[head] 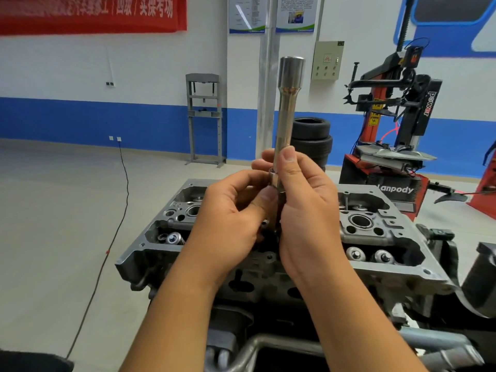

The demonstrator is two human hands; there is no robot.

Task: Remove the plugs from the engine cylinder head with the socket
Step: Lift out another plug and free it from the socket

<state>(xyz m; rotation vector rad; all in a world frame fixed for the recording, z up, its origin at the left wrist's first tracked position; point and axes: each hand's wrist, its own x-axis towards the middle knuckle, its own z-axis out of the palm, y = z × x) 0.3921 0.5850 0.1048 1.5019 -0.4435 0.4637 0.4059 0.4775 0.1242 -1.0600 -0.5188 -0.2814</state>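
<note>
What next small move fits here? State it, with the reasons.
Probably pull the plug free of the long silver steel socket. Both hands hold it upright above the grey aluminium cylinder head: the right hand grips the shaft, and the left hand pinches at its lower end, where any plug is hidden by fingers.

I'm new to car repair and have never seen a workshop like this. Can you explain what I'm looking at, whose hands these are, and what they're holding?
One picture, from a camera worn on a person's head, looking forward and down. Both bare hands hold a long metal socket upright: the left hand pinches its lower part, the right hand wraps its fingers round it. Below sits the grey cylinder head, top open, valve springs showing. I cannot see a plug; the socket's lower end is hidden. Behind stand stacked tyres and a red tyre machine.
</note>
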